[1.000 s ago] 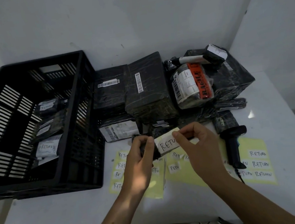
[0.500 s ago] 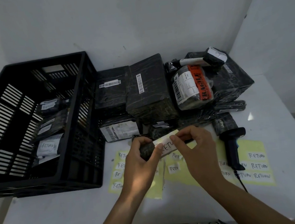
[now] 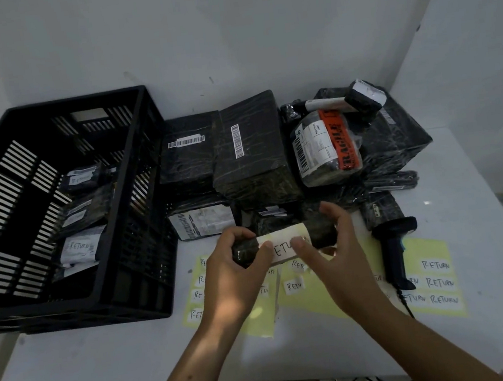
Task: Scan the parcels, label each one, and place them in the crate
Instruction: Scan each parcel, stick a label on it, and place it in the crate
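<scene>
A small black wrapped parcel (image 3: 323,232) hangs just above the table, held between both hands. My left hand (image 3: 232,275) grips its left end, thumb on top. At the parcel's right end my right hand (image 3: 338,259) curls its fingers over the far side, with the thumb on the white RETURN label (image 3: 283,243) that lies flat across the parcel's top. The black slatted crate (image 3: 142,159) stands at the left and holds three labelled parcels (image 3: 80,249).
A pile of black wrapped parcels (image 3: 249,159) sits against the wall, one with an orange FRAGILE tape (image 3: 340,141). A black handheld scanner (image 3: 394,252) lies at the right. Yellow sheets of RETURN labels (image 3: 435,278) lie under and beside my hands. The table's front edge is near.
The label, held raised at its edge by my right hand, now lies flat on the parcel. My right thumb has moved onto it and the fingers now wrap the parcel's right end.
</scene>
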{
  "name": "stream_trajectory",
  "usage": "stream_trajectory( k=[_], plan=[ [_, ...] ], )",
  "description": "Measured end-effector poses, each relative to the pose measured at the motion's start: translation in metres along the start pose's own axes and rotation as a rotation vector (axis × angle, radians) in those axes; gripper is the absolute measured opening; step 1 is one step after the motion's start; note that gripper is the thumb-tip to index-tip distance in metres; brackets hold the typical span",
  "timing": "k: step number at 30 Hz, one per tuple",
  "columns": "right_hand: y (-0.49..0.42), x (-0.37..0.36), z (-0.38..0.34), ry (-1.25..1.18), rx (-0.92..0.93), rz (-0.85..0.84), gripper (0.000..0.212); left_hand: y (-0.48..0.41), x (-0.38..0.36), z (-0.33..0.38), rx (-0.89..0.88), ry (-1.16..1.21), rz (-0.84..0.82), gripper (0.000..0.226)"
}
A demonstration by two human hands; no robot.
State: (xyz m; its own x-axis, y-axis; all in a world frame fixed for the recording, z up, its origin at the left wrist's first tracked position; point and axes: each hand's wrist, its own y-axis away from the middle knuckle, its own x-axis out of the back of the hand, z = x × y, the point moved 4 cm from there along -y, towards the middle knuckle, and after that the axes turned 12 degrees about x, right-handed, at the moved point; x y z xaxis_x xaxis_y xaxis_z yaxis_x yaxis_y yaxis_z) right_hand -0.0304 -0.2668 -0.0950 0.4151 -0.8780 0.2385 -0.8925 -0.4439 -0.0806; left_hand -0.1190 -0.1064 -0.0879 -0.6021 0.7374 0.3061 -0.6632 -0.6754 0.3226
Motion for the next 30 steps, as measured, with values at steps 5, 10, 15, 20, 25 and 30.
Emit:
stream_trajectory(
  k=[5, 10, 15, 20, 25, 30],
  plan=[
    [0.003, -0.006, 0.003, 0.027, 0.002, 0.05, 0.067, 0.005, -0.005, 0.01, -0.052, -0.05, 0.036, 0.015],
    [0.003, -0.002, -0.006, -0.062, 0.059, 0.142, 0.027, 0.007, -0.005, 0.015, -0.042, -0.028, 0.09, 0.023],
    [-0.001, -0.001, -0.007, -0.079, 0.049, 0.188, 0.027, 0.008, -0.008, 0.02, -0.05, -0.047, 0.108, 0.022],
    [-0.01, 0.002, -0.001, 0.001, 0.046, 0.047, 0.018, 0.002, -0.007, 0.004, -0.049, -0.072, 0.061, 0.016],
    [-0.01, 0.006, 0.009, -0.099, -0.163, -0.057, 0.023, 0.003, -0.002, 0.001, -0.175, -0.123, 0.015, 0.032],
    [-0.012, 0.008, 0.006, -0.199, -0.192, -0.092, 0.029, 0.0, -0.002, 0.007, -0.249, -0.122, -0.118, 0.027]
  ],
)
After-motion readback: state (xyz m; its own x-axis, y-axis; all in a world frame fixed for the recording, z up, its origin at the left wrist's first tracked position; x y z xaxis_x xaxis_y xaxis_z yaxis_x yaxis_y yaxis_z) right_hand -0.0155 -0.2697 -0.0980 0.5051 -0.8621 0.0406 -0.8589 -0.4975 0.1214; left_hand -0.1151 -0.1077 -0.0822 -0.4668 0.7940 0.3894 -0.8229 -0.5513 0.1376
